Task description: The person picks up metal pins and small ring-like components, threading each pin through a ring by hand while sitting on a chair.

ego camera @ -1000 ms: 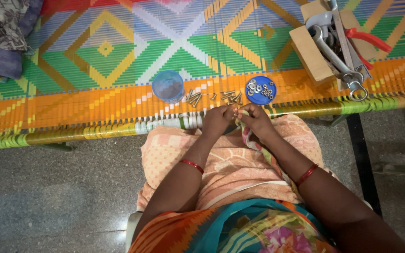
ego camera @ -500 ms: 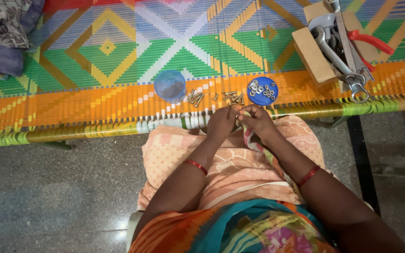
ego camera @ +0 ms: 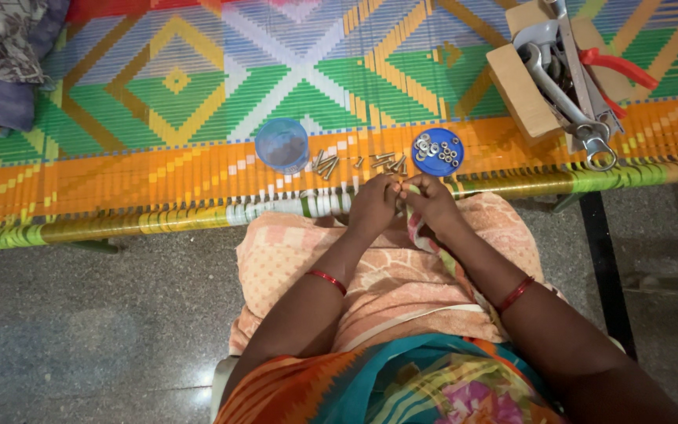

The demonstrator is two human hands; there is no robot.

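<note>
Head view: left hand (ego camera: 372,206) and right hand (ego camera: 431,202) pinch something tiny, hidden between fingertips.

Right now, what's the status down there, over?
Left hand and right hand pinched together over a striped cloth at the cot edge. Bolts and blue lid of washers just beyond. Nothing blocking.

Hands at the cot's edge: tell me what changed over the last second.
Very little. The left hand and right hand have closed slightly toward each other, fingertips pinched together over a small item that cannot be made out, by the striped cloth. Nothing was picked up or let go. The loose bolts, blue cup, blue lid of washers and tool box stayed put.
</note>
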